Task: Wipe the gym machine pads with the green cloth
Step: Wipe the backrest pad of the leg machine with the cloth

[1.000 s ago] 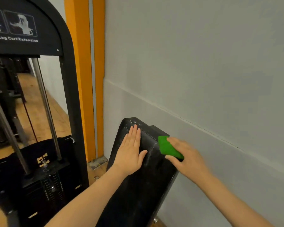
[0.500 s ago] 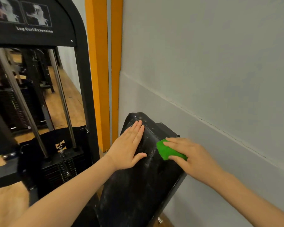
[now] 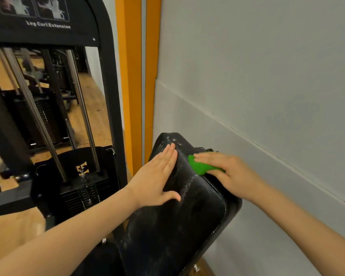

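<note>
1. We see a black padded backrest (image 3: 173,232) tilted up beside the grey wall, its surface streaked with pale scuffs and edged with a stitched seam.
2. Our left hand (image 3: 155,178) lies flat on the pad's upper left face, fingers straight and together, thumb spread across the front.
3. A green cloth (image 3: 200,166) sits bunched on the pad's upper right edge.
4. Our right hand (image 3: 227,174) presses down on that cloth, fingers curled over it.

Green cloth (image 3: 200,166), black, seemingly white-flecked pad (image 3: 177,226)
</note>
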`<state>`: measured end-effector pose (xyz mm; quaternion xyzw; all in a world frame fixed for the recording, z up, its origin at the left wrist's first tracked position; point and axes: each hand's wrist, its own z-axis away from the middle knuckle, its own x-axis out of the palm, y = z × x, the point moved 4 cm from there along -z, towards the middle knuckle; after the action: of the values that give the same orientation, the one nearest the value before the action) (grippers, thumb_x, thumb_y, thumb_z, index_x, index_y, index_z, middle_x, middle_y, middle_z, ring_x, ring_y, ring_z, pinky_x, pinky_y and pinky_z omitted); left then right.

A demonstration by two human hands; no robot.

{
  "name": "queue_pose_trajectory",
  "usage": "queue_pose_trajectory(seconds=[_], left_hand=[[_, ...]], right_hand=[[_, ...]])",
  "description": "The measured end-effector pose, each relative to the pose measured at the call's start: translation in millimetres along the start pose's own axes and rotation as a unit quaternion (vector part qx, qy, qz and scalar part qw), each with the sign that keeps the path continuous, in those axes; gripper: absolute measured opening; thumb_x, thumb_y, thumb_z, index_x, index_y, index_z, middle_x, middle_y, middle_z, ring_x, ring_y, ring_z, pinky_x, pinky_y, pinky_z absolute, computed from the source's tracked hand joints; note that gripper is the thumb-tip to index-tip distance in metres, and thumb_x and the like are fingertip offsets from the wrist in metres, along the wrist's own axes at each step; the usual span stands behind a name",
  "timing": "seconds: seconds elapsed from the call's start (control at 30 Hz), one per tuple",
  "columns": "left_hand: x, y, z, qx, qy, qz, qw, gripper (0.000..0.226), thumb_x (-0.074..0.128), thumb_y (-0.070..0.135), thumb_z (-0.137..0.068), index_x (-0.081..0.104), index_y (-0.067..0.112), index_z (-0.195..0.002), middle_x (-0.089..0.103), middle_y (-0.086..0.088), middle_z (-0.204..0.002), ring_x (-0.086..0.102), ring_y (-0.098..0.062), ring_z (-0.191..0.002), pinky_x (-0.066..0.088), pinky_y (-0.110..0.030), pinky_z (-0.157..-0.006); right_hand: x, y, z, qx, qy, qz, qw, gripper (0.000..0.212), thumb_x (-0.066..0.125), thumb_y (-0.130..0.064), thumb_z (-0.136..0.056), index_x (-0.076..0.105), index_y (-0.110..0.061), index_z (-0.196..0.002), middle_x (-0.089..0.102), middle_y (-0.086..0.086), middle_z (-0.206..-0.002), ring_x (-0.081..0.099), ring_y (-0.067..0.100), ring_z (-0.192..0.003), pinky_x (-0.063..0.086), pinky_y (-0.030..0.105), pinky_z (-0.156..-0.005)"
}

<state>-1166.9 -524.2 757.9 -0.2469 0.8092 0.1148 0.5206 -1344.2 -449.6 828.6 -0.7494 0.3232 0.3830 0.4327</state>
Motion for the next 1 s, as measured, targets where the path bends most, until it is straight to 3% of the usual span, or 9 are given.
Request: queue_pose_trajectory(seconds=[0.13,0.27,0.37,0.53,0.63,0.73,0.83,0.93,1.0], left_hand=[[4,2,0,-0.003,0.002,0.025,1.000,0.104,0.022,0.082,-0.085,0.002,0.002,-0.149,0.009,-0.020,-0.155,0.017,-0.035,-0.143,0.015,-0.051,-0.110],[8,-1,0,-0.009,0.011,0.034,0.999,0.104,0.021,0.082,-0.085,0.000,0.002,-0.148,0.010,-0.020,-0.155,0.018,-0.035,-0.143,0.017,-0.051,-0.110],[10,-5,-1,-0.004,0.012,0.038,0.999,0.104,0.020,0.082,-0.085,0.002,0.002,-0.149,0.010,-0.020,-0.155,0.018,-0.035,-0.143,0.017,-0.052,-0.110],[13,-4,-1,-0.002,0.019,0.054,0.998,0.104,0.020,0.082,-0.085,0.005,0.002,-0.150,0.009,-0.019,-0.155,0.017,-0.035,-0.143,0.016,-0.053,-0.110],[13,-4,-1,-0.003,0.019,0.072,0.997,0.103,0.020,0.082,-0.085,0.003,0.005,-0.150,0.007,-0.019,-0.155,0.016,-0.035,-0.143,0.016,-0.053,-0.110],[13,-4,0,-0.005,0.015,0.097,0.995,0.102,0.020,0.083,-0.084,-0.003,0.010,-0.150,0.004,-0.017,-0.156,0.013,-0.035,-0.145,0.014,-0.052,-0.112],[12,-4,0,-0.006,0.011,0.100,0.995,0.102,0.020,0.084,-0.083,-0.007,0.012,-0.149,0.003,-0.016,-0.156,0.012,-0.034,-0.145,0.014,-0.051,-0.113],[12,-4,0,-0.006,0.009,0.107,0.994,0.102,0.020,0.085,-0.082,-0.009,0.014,-0.149,0.001,-0.015,-0.156,0.011,-0.033,-0.145,0.014,-0.050,-0.113],[12,-3,0,-0.006,0.009,0.109,0.994,0.102,0.021,0.085,-0.081,-0.010,0.016,-0.149,0.000,-0.013,-0.157,0.009,-0.031,-0.146,0.014,-0.048,-0.114]], right_hand=[[-9,-8,38,-0.041,0.007,0.000,0.999,0.036,0.044,-0.030,-0.090,0.052,-0.032,-0.124,0.055,-0.018,-0.129,0.047,0.000,-0.123,0.034,0.017,-0.105],[-8,-10,28,-0.023,-0.012,-0.006,1.000,0.038,0.045,-0.040,-0.087,0.053,-0.037,-0.125,0.051,-0.021,-0.132,0.044,-0.002,-0.124,0.033,0.017,-0.105],[-4,-10,29,-0.006,0.009,-0.005,1.000,0.040,0.046,-0.039,-0.086,0.057,-0.033,-0.125,0.053,-0.019,-0.131,0.044,-0.001,-0.124,0.037,0.023,-0.105],[-6,-19,67,-0.073,0.039,0.060,0.995,0.034,0.032,-0.034,-0.100,0.051,-0.025,-0.126,0.053,-0.009,-0.134,0.047,0.008,-0.127,0.036,0.029,-0.106],[-12,-21,61,-0.087,0.038,0.086,0.992,0.036,0.032,-0.035,-0.100,0.052,-0.020,-0.125,0.054,-0.006,-0.132,0.049,0.007,-0.123,0.036,0.020,-0.105],[-17,-19,25,0.021,0.076,0.046,0.996,0.036,0.049,-0.036,-0.092,0.060,-0.024,-0.124,0.058,-0.017,-0.121,0.049,-0.011,-0.109,0.032,0.001,-0.094],[-6,-11,2,0.150,0.052,-0.062,0.985,0.031,0.062,-0.019,-0.088,0.064,-0.028,-0.117,0.059,-0.030,-0.105,0.050,-0.025,-0.091,0.033,-0.005,-0.080],[-4,-18,12,0.161,0.048,-0.054,0.984,0.036,0.067,-0.020,-0.085,0.062,-0.029,-0.119,0.058,-0.026,-0.114,0.052,-0.020,-0.094,0.037,0.000,-0.084],[-6,-25,30,0.159,0.047,-0.045,0.985,0.038,0.069,-0.023,-0.083,0.061,-0.030,-0.120,0.054,-0.032,-0.112,0.049,-0.025,-0.092,0.037,-0.002,-0.079]])
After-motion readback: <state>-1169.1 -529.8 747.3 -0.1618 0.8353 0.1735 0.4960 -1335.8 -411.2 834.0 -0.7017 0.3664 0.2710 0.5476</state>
